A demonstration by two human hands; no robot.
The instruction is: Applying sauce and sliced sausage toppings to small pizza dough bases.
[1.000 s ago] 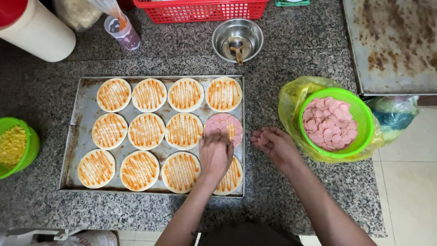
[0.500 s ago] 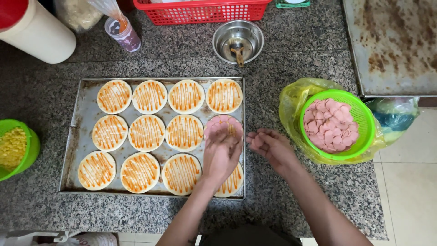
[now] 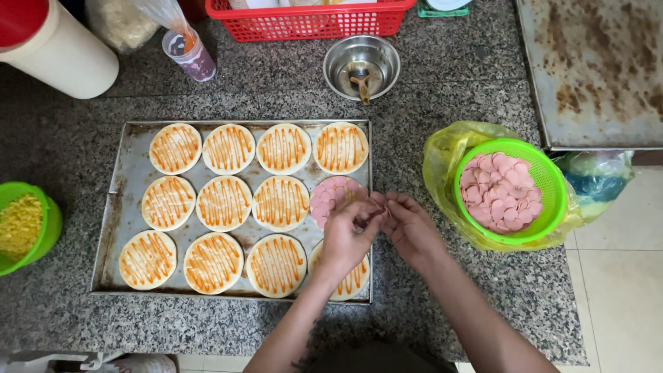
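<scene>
Pale dough rounds [image 3: 224, 203] showing orange sauce stripes on a grey metal tray [image 3: 121, 181], pink sausage slices [image 3: 502, 191] lying in a bright green basket [image 3: 552, 181] over a yellow bag [image 3: 442, 155], red crate [image 3: 304, 21] sitting at the speckled grey worktop's [image 3: 456, 90] far edge.

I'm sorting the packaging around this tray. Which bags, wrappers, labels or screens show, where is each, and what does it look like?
Yellow bag: right of the tray, crumpled under the green basket of pink slices.
Clear bag: top left, standing in a purple patterned cup, orange sauce in its tip.
Bluish bag: right edge, crumpled beside the basket.
Pale bag: top left, translucent, partly cut off.
No screens or signs show.
</scene>
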